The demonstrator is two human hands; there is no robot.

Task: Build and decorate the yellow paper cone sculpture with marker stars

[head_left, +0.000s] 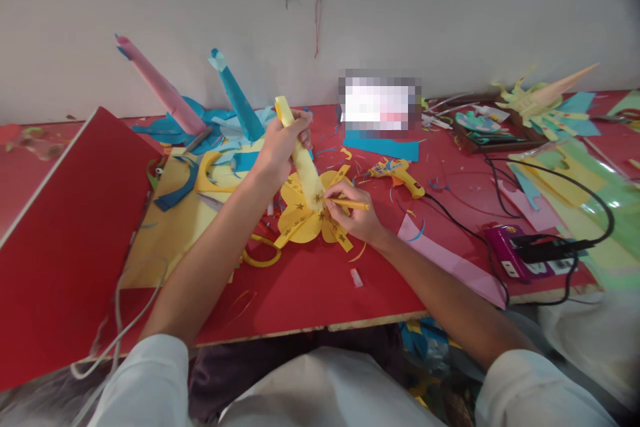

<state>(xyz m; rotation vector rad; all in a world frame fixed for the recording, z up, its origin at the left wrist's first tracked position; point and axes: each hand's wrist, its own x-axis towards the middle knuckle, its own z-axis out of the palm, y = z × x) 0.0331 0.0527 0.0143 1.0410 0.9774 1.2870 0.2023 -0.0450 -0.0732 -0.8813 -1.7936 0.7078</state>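
My left hand [289, 140] is wrapped round a pale yellow paper tube [306, 170], which leans up from the middle of a yellow paper flower [305, 230]. Star shapes are marked on the flower's narrow strips. In my right hand [353, 213] is a yellow pencil or pen [350, 203], pinched with its tip at the foot of the tube. A yellow hot glue gun [403, 177] lies just beyond my right hand. Close to my left forearm are large yellow scissors [213, 173], and a yellow loop-shaped handle [263, 257] lies left of the flower.
A pink paper cone [160, 87] and a blue one [237, 97] stand at the back left. A red board [75, 233] rises at the left. On the right are a purple box [510, 250] with a black plug and cables, and a dark tray [500, 140] of scraps.
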